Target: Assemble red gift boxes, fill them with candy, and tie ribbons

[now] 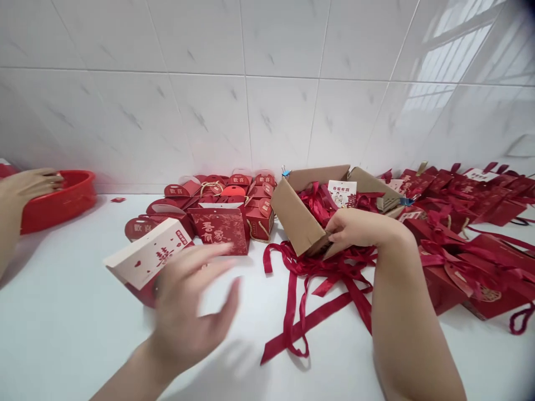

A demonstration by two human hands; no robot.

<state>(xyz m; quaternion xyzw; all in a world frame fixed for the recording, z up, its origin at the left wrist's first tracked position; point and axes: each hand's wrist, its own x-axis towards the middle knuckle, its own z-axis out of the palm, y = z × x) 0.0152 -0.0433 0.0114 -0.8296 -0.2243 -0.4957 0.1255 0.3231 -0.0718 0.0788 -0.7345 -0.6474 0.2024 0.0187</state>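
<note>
Left hand (188,312) blurred, fingers spread and empty, just beside pink-lidded gift box (144,257) on white tabletop (62,312), right hand (355,228) clamped on cardboard box (298,217) edge, above loose red ribbons (334,260)

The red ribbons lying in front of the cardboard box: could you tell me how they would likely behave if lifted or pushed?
Probably floppy: the red ribbons lie in loose loops and curls on the table. Likely light, being thin flat strips. They overlap in a tangle, so lifting one would probably drag others along.
</note>
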